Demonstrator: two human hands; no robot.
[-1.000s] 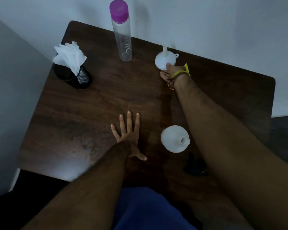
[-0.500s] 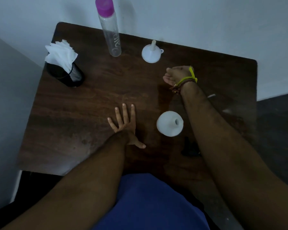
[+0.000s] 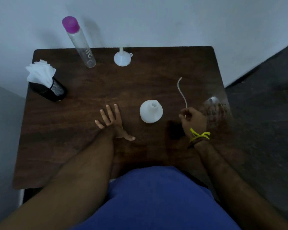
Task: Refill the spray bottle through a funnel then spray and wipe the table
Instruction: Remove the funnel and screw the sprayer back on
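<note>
White: one funnel (image 3: 122, 59), one spray bottle (image 3: 151, 111); two hands.

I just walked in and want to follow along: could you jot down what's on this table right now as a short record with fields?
Surface: dark wooden table against a pale wall
Left hand: left hand flat on the table, fingers spread
Right hand: right hand curled round a thin white tube, with something dark beside it
Spray bottle: round white bottle, neck open, between the hands
Funnel: white funnel resting wide end down, spout up, at the far edge
Water: clear bottle with purple cap, upright
Wipes: white tissues in a black mesh holder, far left
</note>
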